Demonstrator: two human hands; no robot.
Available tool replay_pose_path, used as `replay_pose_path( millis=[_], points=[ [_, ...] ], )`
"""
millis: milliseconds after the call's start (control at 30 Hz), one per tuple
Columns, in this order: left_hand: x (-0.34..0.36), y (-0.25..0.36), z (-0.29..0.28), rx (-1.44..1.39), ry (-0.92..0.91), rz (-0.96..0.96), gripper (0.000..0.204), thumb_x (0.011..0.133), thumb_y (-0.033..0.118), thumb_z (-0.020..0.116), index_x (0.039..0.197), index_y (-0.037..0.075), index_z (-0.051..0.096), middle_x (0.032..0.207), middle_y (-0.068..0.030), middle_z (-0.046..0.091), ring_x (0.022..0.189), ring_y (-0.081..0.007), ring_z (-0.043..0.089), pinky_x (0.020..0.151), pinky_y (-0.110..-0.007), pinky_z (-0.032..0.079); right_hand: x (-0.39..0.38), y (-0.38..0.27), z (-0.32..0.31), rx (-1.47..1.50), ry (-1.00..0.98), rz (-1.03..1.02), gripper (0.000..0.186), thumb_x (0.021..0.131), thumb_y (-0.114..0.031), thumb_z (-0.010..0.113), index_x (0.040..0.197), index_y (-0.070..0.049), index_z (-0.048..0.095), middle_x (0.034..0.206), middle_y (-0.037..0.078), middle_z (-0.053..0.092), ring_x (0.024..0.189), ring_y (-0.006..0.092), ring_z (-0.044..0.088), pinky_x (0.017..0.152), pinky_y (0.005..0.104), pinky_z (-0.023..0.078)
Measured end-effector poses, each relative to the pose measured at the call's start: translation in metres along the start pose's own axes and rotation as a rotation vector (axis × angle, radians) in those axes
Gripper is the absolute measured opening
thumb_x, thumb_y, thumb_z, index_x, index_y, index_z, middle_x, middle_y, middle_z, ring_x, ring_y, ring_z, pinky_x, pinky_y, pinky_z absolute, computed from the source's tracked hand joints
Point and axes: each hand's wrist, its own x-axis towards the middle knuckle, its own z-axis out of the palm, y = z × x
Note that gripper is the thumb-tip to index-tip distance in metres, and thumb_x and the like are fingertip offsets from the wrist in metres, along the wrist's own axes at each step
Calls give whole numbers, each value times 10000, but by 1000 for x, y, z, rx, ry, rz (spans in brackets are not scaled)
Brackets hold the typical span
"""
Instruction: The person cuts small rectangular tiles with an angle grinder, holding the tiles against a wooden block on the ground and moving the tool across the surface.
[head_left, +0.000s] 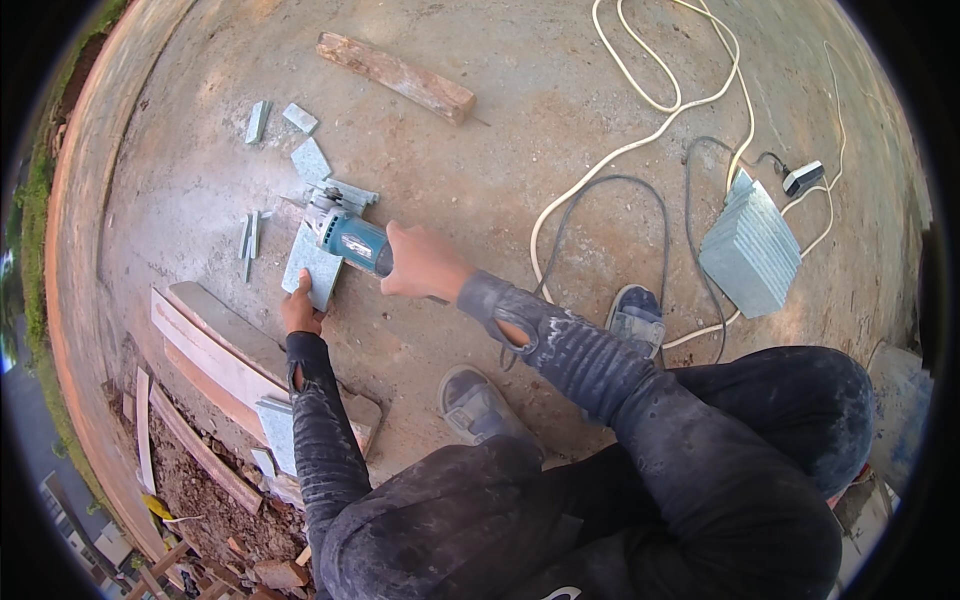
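My right hand point(424, 262) is wrapped round the rear body of a teal angle grinder point(352, 240), whose metal head points away to the left. Under that head lies a pale grey-green stone tile point(314, 262). The near edge of this tile is gripped by my left hand point(301, 308), thumb on top. Whether the disc touches the tile is hard to make out. Beyond the grinder head are more tile pieces, among them a small square offcut point(311, 160). Narrow cut strips point(250, 240) lie to the left of the tile.
A wooden block point(396, 76) lies at the far side. To the right stands a stack of tiles point(750, 245) beside a black-and-white power socket point(803, 178). A cream cable point(610, 158) and a dark cord point(668, 225) loop over the concrete. Long boards point(215, 345) lie at left, near loose soil.
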Motion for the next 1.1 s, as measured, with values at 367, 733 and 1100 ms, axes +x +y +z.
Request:
replay_pose_path(
  millis=[367,733,1100],
  points=[
    [4,-3,-1,-15,1,-21,543,889,395,734,1250,27,564,1093,-96,658,887,-276,664,707,-427,546,-11,8,-2,-5,-12,8,543,680,-278,765,1051,38,525,954,262,671,905,440,658,791,489,531],
    [8,-5,-4,-16,5,-1,567,877,397,745,1247,7,563,1059,-94,655,865,-268,664,653,-432,561,-23,12,-9,-13,-18,5,506,670,-215,748,1068,24,546,965,252,684,923,422,679,810,471,551],
    [7,-3,-5,-5,-6,-11,582,876,388,748,1266,5,551,1106,-114,638,896,-287,659,657,-437,556,-29,13,-14,-27,-23,23,489,663,-203,728,1058,22,549,954,264,683,899,429,684,782,482,556]
  ],
)
